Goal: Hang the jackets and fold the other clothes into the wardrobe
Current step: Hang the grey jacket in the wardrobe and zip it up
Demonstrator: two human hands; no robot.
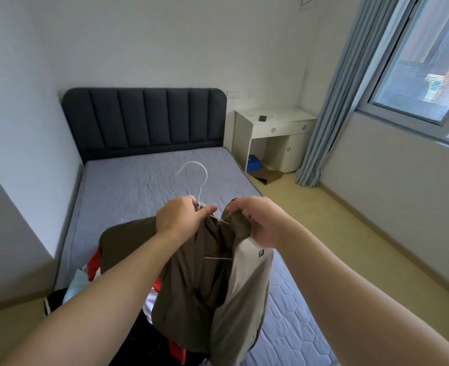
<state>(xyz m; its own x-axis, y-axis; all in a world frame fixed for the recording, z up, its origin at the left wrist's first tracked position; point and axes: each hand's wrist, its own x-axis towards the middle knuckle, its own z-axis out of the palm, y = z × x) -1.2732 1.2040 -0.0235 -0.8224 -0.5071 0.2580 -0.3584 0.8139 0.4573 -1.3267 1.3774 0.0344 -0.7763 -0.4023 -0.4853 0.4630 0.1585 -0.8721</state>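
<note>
While your left hand (181, 217) is gripping the hanger (193, 173) neck, your right hand (255, 220) is pinching the jacket (191, 281) collar; be seating that shoulder squarely

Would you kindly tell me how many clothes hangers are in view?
1: the white hanger inside the olive jacket, gripped by the left hand; the clothes pile may hide others.

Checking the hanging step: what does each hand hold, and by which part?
The left hand grips the hanger at its neck, below the hook; the right hand pinches the brown jacket near its collar.
</note>
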